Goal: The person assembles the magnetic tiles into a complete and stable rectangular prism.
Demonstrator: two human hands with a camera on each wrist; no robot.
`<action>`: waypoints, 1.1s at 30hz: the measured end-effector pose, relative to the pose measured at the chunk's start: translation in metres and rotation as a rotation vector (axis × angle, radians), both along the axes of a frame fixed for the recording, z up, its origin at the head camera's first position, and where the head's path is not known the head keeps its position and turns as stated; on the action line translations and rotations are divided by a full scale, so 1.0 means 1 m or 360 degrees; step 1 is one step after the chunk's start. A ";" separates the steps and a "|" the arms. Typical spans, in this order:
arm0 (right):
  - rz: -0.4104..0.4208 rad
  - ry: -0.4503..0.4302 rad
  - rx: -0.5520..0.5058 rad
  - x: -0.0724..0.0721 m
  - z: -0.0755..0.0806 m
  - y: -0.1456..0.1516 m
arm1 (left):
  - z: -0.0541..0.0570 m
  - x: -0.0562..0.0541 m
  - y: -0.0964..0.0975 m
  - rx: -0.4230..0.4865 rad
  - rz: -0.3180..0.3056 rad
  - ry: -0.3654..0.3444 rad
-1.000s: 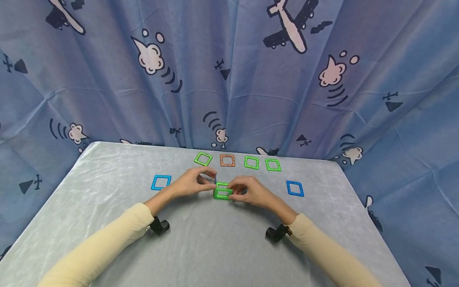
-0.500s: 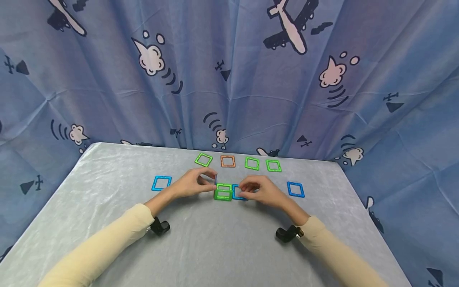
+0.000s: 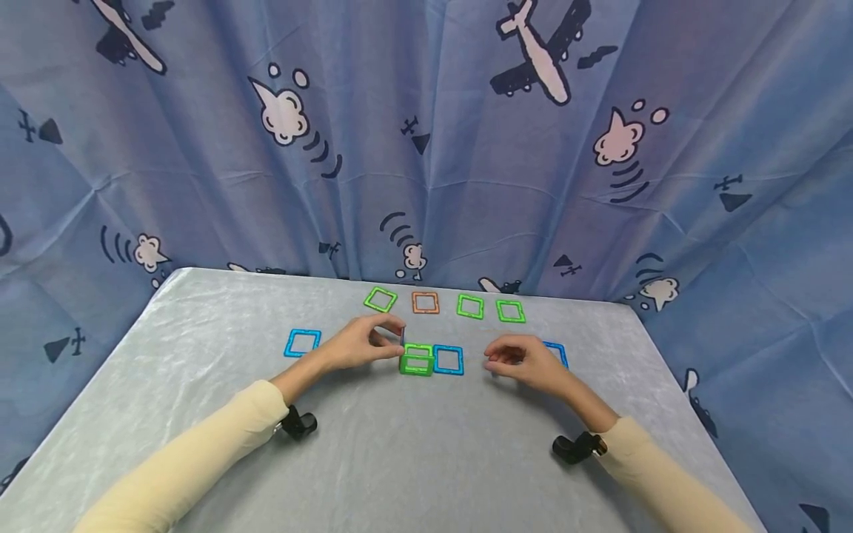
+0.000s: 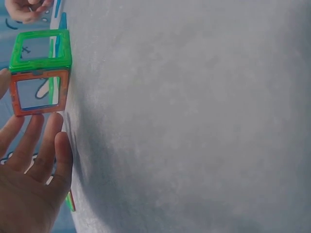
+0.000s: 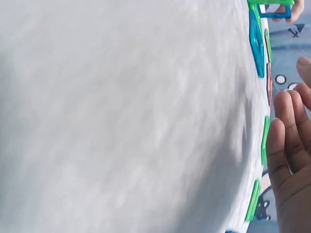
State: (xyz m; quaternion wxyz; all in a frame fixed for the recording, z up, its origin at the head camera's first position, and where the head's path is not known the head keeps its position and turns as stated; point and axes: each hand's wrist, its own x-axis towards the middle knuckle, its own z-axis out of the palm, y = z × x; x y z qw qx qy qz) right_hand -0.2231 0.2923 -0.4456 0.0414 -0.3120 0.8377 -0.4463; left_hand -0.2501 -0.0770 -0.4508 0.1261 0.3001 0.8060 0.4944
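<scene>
Your right hand [image 3: 531, 363] is withdrawing from the blue plastic square frame [image 3: 448, 371], thumb and fingers apart; your left hand [image 3: 356, 343] is pinching the green-and-orange plastic box [image 3: 417, 357] standing beside that frame on the grey surface [image 3: 426, 451].

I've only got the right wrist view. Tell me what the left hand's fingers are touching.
Observer: The left hand has its fingers against an orange square, which stands joined to a green square.
Operator: Now check the table on the far side of the left sleeve.
Observer: A blue square lies flat there, apart from the joined ones.
</scene>
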 end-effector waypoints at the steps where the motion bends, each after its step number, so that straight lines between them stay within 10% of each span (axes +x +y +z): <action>1: -0.0017 0.0003 0.0008 0.001 0.000 0.003 | 0.000 0.000 0.000 -0.0001 0.0000 0.0001; 33: -0.0358 0.0091 0.0130 0.022 0.013 0.092 | 0.003 0.001 -0.003 0.0036 -0.0043 0.0036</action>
